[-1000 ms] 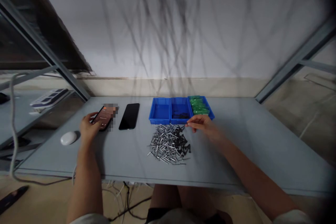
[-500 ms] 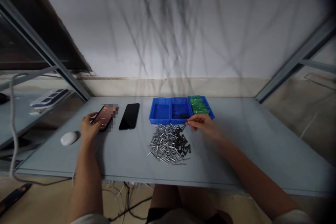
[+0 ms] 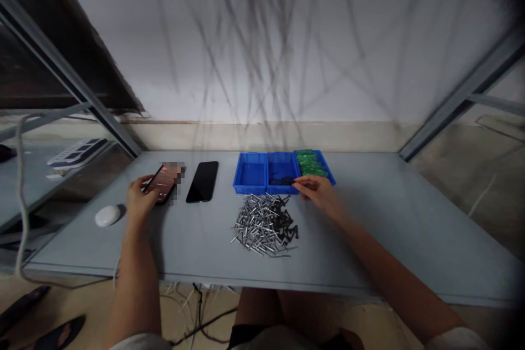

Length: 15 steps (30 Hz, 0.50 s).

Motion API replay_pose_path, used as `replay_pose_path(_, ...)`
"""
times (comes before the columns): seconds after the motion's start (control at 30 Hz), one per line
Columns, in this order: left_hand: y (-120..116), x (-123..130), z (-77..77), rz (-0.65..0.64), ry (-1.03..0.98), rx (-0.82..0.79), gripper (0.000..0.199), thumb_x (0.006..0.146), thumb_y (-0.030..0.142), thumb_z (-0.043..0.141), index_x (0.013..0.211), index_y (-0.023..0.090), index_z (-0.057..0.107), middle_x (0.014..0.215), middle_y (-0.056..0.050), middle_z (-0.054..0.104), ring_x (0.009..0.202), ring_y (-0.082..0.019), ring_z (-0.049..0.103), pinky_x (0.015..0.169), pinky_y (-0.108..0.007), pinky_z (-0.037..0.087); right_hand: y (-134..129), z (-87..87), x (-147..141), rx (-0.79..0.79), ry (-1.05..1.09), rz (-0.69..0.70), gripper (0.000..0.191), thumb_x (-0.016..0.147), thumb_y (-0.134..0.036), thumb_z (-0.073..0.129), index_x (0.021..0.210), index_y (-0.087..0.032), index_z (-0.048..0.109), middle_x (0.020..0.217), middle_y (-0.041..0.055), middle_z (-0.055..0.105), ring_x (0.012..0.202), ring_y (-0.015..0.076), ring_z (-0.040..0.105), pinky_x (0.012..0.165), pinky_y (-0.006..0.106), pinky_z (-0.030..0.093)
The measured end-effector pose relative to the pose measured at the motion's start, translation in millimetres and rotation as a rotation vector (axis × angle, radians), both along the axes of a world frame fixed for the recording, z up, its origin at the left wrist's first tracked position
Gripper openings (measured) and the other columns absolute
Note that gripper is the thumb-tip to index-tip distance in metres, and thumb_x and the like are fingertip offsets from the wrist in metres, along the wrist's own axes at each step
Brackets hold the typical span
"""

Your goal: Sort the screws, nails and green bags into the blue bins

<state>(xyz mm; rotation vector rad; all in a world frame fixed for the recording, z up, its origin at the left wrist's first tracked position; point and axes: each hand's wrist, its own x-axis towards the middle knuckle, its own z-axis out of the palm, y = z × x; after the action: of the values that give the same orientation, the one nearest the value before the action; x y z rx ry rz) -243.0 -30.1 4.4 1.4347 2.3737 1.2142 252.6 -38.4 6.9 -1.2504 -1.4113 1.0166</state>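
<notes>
My left hand [image 3: 138, 198] is closed around the edges of a phone [image 3: 159, 186] with a lit screen, at the left of the table. My right hand [image 3: 320, 192] is pinched at the front right corner of the middle blue bin [image 3: 282, 190]. Its fingertips are over the bin's rim, and whatever they hold is too small to make out. Small dark pieces [image 3: 282, 180] lie inside that bin. In front of the bins is a heap of silvery metal pins [image 3: 258, 224], with dark screw-like pieces [image 3: 286, 224] along its right side.
An empty blue bin [image 3: 251, 190] adjoins on the left; a third holds green packets [image 3: 309, 165]. A black phone [image 3: 202, 181] lies left of the bins. Near my left wrist sits a white rounded object [image 3: 108, 215]. A power strip [image 3: 77, 154] lies on the neighbouring table.
My right hand has shifted slightly up, its fingertips moving from the bin's front edge to over the rim. My left hand stays with the phone. A sandalled foot has appeared at the lower left.
</notes>
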Motion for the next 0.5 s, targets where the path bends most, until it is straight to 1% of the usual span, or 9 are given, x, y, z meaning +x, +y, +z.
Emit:
replay_pose_path(0.1, 0, 1, 0.8, 0.007, -0.001, 0.001, 0.040, 0.067, 0.027, 0.060, 0.107, 0.022, 0.059, 0.115, -0.011, 0.059, 0.105, -0.031, 0.060, 0.095, -0.050, 0.051, 0, 0.0, -1, 0.011, 0.006, 0.050, 0.041, 0.067, -0.052, 0.077, 0.090, -0.018, 0.072, 0.085, 0.0080, 0.074, 0.054, 0.0146, 0.062, 0.052, 0.030, 0.054)
replay_pose_path(0.2, 1, 0, -0.5, 0.009, 0.007, -0.009, 0.042, 0.067, 0.028, 0.061, 0.108, 0.021, 0.060, 0.113, -0.012, 0.061, 0.103, -0.031, 0.060, 0.095, -0.050, 0.050, -3, 1.5, -2, 0.007, -0.058, 0.163, 0.034, 0.071, -0.047, 0.075, 0.089, -0.018, 0.071, 0.079, 0.0054, 0.072, 0.053, 0.0129, 0.059, 0.051, 0.028, 0.051)
replay_pose_path(0.27, 1, -2, -2.0, 0.002, 0.017, -0.006, 0.043, 0.067, 0.028, 0.061, 0.109, 0.020, 0.060, 0.112, -0.012, 0.061, 0.103, -0.031, 0.061, 0.095, -0.049, 0.050, -5, 1.9, -3, -0.005, -0.153, 0.248, 0.028, 0.074, -0.042, 0.072, 0.088, -0.018, 0.072, 0.074, 0.0036, 0.069, 0.054, 0.0124, 0.058, 0.050, 0.026, 0.047)
replay_pose_path(0.33, 2, -3, -3.3, -0.007, 0.027, -0.004, 0.044, 0.067, 0.028, 0.060, 0.110, 0.019, 0.061, 0.112, -0.013, 0.062, 0.102, -0.031, 0.061, 0.094, -0.049, 0.051, -8, 1.1, -4, -0.001, -0.275, 0.312, 0.025, 0.077, -0.038, 0.070, 0.091, -0.018, 0.073, 0.074, 0.0030, 0.068, 0.057, 0.0127, 0.058, 0.051, 0.025, 0.044)
replay_pose_path(0.43, 3, -4, -3.8, -0.001, 0.040, -0.015, 0.046, 0.067, 0.028, 0.059, 0.112, 0.017, 0.060, 0.112, -0.013, 0.062, 0.101, -0.031, 0.061, 0.091, -0.048, 0.052, -11, -2.1, -4, 0.029, -0.460, 0.392, 0.026, 0.080, -0.035, 0.068, 0.098, -0.018, 0.074, 0.077, 0.0034, 0.068, 0.062, 0.0139, 0.059, 0.055, 0.025, 0.042)
replay_pose_path(0.5, 3, -3, -3.5, -0.009, 0.058, -0.046, 0.048, 0.068, 0.029, 0.057, 0.115, 0.018, 0.058, 0.114, -0.013, 0.062, 0.103, -0.030, 0.061, 0.092, -0.047, 0.052, -11, -4.9, -4, 0.042, -0.565, 0.438, 0.026, 0.080, -0.034, 0.067, 0.099, -0.018, 0.075, 0.077, 0.0035, 0.069, 0.063, 0.0144, 0.059, 0.057, 0.026, 0.041)
